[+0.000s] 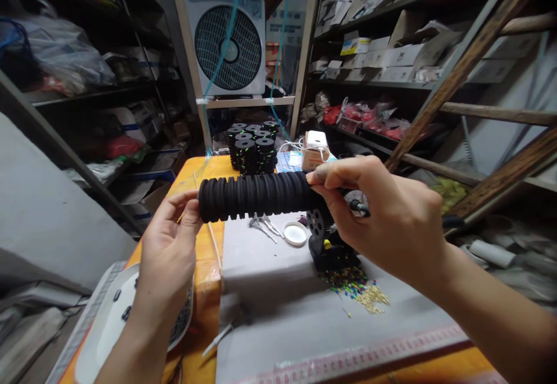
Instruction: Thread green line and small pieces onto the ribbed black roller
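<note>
I hold a long black ribbed roll made of stacked foam discs (pixel 256 195) level in front of me, above the grey mat (pixel 278 303). My left hand (pixel 167 250) pinches its left end with thumb and fingers. My right hand (pixel 383 216) grips its right end, fingers closed, with a small dark tool tip poking out near the palm. Below the roll lie a white lid (pixel 295 234), thin metal tweezers (pixel 263 225), a black fixture (pixel 333 250) and a scatter of small coloured and gold beads (pixel 357 288).
Stacks of black discs with green marks (pixel 255 146) stand at the back of the orange table (pixel 204 279). A white dish (pixel 113 320) sits at the lower left. A box fan (pixel 228 42), full shelves on both sides and a wooden ladder (pixel 478 82) surround the table.
</note>
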A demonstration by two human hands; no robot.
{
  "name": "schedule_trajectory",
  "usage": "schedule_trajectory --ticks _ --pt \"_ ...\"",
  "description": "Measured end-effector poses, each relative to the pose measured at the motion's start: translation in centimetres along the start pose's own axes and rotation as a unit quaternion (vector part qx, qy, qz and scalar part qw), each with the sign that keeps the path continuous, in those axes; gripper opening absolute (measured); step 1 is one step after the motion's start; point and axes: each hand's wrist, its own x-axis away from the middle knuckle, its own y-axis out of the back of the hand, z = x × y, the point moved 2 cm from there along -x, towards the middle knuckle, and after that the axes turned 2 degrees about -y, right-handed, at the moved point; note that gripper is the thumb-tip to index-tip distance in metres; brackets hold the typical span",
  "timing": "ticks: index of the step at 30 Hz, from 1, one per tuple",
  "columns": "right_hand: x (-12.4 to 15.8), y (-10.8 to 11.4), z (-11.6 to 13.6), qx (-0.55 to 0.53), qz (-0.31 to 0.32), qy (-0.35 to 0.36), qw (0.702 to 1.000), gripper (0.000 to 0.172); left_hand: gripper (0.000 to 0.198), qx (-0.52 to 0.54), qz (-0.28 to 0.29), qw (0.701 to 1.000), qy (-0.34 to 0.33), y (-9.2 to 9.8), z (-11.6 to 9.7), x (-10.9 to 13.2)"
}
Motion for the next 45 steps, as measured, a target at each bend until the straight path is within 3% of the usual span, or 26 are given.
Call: schedule_trajectory --ticks 15,19,22,25,27,30,33,38,41,45 --pt "0.4 -0.7 0.0 -0.023 0.045 0.067 0.996 0.021 0.019 -0.003 -0.012 1.000 -0.013 -0.1 0.1 0.1" --pt "1.2 0.6 0.2 -0.070 0.060 0.057 0.994 0.024 0.017 0.014 -0.008 1.000 -0.013 -0.2 0.0 0.1" --pt "4.6 2.4 0.7 -0.065 0.108 -0.029 0.992 0.017 0.017 0.022 -0.006 1.000 -0.008 -0.3 -0.1 0.1" --pt "10.0 3.2 1.3 -0.112 0.292 -0.130 0.941 0.008 0.018 0.022 -0.006 1.000 -0.003 -0.3 -0.1 0.1" --pt "13.3 3.4 1.5 -0.105 0.355 -0.183 0.911 0.009 0.017 0.022 -0.008 1.000 0.000 -0.3 -0.1 0.1" --pt "16.2 3.2 1.8 -0.103 0.332 -0.234 0.908 0.006 0.017 0.023 -0.012 1.000 -0.004 -0.3 -0.1 0.1" --pt "17.0 2.8 2.3 -0.111 0.293 -0.243 0.918 0.005 0.019 0.012 -0.009 1.000 -0.010 -0.3 -0.1 0.1" --pt "14.5 2.4 2.8 -0.167 0.269 -0.219 0.923 0.016 0.020 -0.004 -0.007 1.000 -0.006 -0.1 0.0 0.1" --pt "10.0 2.8 2.5 -0.248 0.199 -0.171 0.933 0.017 0.022 -0.006 -0.005 1.000 -0.007 0.0 0.2 0.0" --pt "3.0 2.7 1.4 -0.185 0.089 -0.093 0.974 0.017 0.022 -0.015 -0.002 1.000 -0.001 0.2 0.3 0.0"
